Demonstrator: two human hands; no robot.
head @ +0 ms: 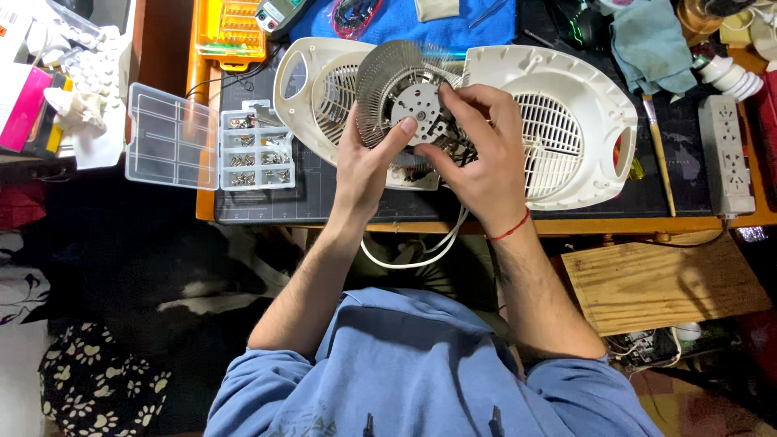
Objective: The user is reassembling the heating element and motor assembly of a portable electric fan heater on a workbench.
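In the upper centre, the left hand [366, 162] and right hand [484, 158] hold a round, finned metal disc [405, 93] above the white plastic fan housing [566, 121].

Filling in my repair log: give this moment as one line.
left hand: holds metal fan wheel | right hand: on its hub | under: white fan housing | desk

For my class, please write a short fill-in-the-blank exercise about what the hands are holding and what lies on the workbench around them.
1. Both hands, left hand and right hand, hold a round metal ____ element above the white fan heater housing.
2. A thin ____ string circles the right wrist.
3. The clear compartment box of small metal parts lies to the ____ of the left hand.
4. The paintbrush lies to the ____ of the housing.

Missing words: heating; red; left; right
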